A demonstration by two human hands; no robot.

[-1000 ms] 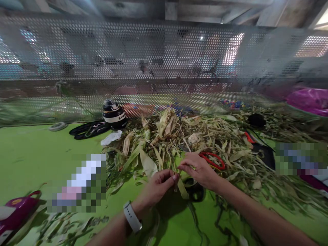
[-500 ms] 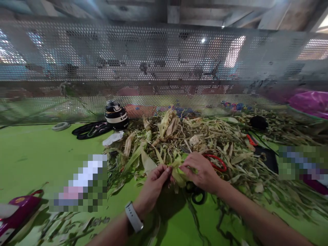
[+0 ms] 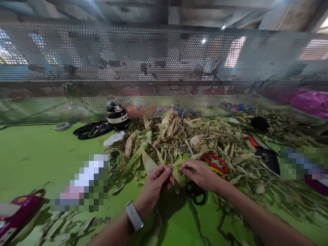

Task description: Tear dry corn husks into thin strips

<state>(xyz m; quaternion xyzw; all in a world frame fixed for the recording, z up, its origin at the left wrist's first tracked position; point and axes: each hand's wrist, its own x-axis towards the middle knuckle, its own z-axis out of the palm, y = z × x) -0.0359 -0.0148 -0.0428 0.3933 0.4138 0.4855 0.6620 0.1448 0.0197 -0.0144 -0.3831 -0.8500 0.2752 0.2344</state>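
Note:
A pale yellow-green corn husk [image 3: 177, 171] is stretched between my two hands, above the front edge of a heap of dried husks [image 3: 220, 136]. My left hand [image 3: 155, 184], with a watch band [image 3: 134, 216] at the wrist, pinches its left side between thumb and fingers. At its right side, the thumb and fingertips of my right hand [image 3: 201, 175] are pressed together on the husk. Black scissor handles [image 3: 198, 194] lie just below my right hand. Beyond that hand, red loop handles [image 3: 219, 163] rest on the heap, with a yellow part beside them.
A perforated metal screen [image 3: 153, 51] stands behind the green table [image 3: 30, 147]. Along the back left are a black-and-white jug [image 3: 117, 118], a black pouch [image 3: 93, 130] and a tape roll [image 3: 62, 126]. A magenta tool [image 3: 23, 208] lies front left; a magenta bag [image 3: 311, 104] sits far right.
My right hand has lowered slightly, and more of the black scissor handles and the yellow part shows. My left hand stays nearly still, pinching the husk.

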